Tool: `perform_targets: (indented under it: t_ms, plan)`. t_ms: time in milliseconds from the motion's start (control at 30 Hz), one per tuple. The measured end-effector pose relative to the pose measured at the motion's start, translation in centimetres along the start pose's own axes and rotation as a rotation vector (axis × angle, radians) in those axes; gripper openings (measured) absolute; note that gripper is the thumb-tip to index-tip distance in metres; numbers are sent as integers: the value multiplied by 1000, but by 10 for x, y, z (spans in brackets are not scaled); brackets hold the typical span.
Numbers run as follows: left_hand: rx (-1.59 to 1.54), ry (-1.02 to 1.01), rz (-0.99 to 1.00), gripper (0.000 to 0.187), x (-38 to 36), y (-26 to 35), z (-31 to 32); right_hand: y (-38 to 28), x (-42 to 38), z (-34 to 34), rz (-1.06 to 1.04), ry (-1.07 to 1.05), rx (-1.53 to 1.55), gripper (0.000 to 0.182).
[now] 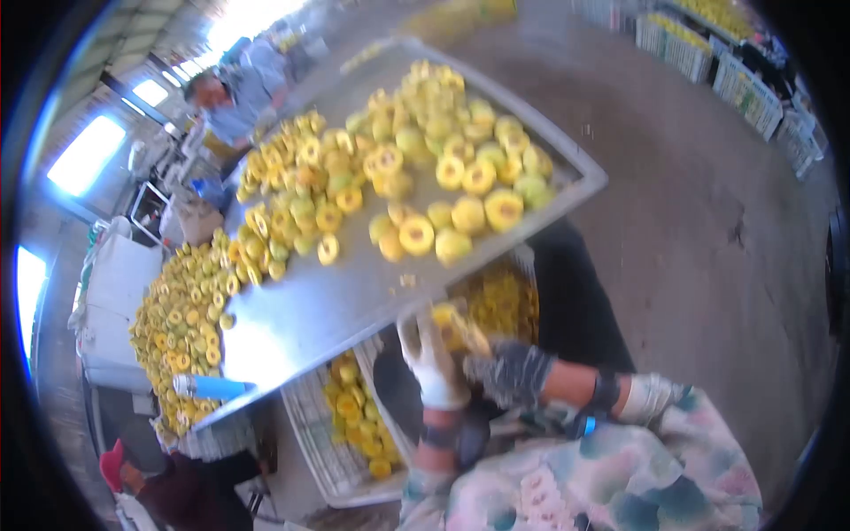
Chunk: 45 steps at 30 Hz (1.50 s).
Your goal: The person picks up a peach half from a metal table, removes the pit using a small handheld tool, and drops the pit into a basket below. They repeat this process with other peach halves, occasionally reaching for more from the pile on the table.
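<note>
My left hand, in a white glove, is closed around a halved yellow peach just off the near edge of the metal table. My right hand, in a dark grey glove, meets it from the right with curled fingers against the fruit. Whatever sits inside the right hand's grip is hidden. Many peach halves lie on the metal table, several with brown pit centres facing up. Below the hands stands a container of yellow fruit pieces.
A white crate of peach halves stands under the table edge. A blue cylindrical object lies at the table's left corner. One person is across the table; another, in a red cap, is lower left. Crates line the far right.
</note>
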<state>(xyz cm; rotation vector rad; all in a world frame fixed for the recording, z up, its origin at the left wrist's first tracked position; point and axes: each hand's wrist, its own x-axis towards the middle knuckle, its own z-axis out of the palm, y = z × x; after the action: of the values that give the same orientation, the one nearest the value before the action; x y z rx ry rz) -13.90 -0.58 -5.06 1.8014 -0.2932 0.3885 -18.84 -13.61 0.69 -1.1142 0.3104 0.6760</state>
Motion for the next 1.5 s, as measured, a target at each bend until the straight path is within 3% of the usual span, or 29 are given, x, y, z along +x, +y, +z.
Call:
perform_targets:
  t_ms: [33, 67, 100, 300, 433, 533, 600, 667, 767, 833, 900, 933, 967, 1000, 1067, 1100, 1167, 1267, 1333, 1400, 1433, 1500]
  plan:
    - [-438, 52, -349, 31, 4, 6, 2, 13, 9, -7, -79, -102, 92, 25]
    - [-450, 36, -335, 28, 4, -1, 1, 17, 15, -9, -125, -134, 137, 15]
    - [-328, 22, -266, 25, 7, 8, 2, 11, 9, -3, -109, -16, -46, 13]
    - [-579, 1, -392, 20, 11, 30, 7, 30, 21, -16, 11, -240, 278, 15]
    - [-536, -92, -428, 21, 15, 38, -2, 24, 8, -18, -102, -286, 141, 17]
    - [-499, -211, -425, 22, 28, 45, -16, 21, 6, -30, -85, -420, 269, 20]
    - [-789, -482, -586, 22, 42, 54, -31, 32, 20, -41, 41, -729, 564, 23]
    - [-779, -519, -544, 23, 47, 59, -34, 32, 25, -36, 52, -721, 589, 24]
    - [-424, -220, -343, 20, 40, 67, -18, 31, 33, -33, 23, -718, 549, 25]
    - [-411, -293, -373, 20, 48, 62, -23, 20, 25, -29, -13, -723, 482, 26]
    - [-401, -358, -410, 20, 51, 62, -26, -2, -2, -21, 316, -564, 762, 25]
    - [-467, -384, -481, 20, 51, 66, -27, -3, -2, -20, 324, -563, 757, 25]
    - [-531, -411, -549, 21, 52, 68, -28, -3, -2, -18, 176, -575, 621, 25]
    - [-400, -300, -432, 23, 45, 56, -20, -3, -1, -16, 28, -585, 485, 24]
    - [-253, -71, -271, 22, 36, 62, -6, 16, 21, -29, 151, -644, 599, 24]
    - [-250, -73, -269, 22, 41, 64, -12, 23, 29, -34, 271, -697, 713, 23]
    - [-476, -415, -592, 21, 54, 68, -25, 14, 14, -31, 317, -629, 753, 23]
    - [-479, -396, -570, 19, 53, 68, -25, 12, 10, -32, 351, -532, 735, 22]
    - [-117, -90, -48, 20, 35, 62, -7, 21, 19, -36, 336, -511, 686, 22]
    - [-283, -193, -362, 19, 41, 68, -15, 31, 30, -40, 380, -739, 878, 26]
    - [-281, -194, -362, 19, 47, 70, -20, 30, 28, -40, 379, -740, 880, 26]
    - [-559, -444, -643, 18, 55, 70, -29, 23, 18, -41, 256, -837, 790, 26]
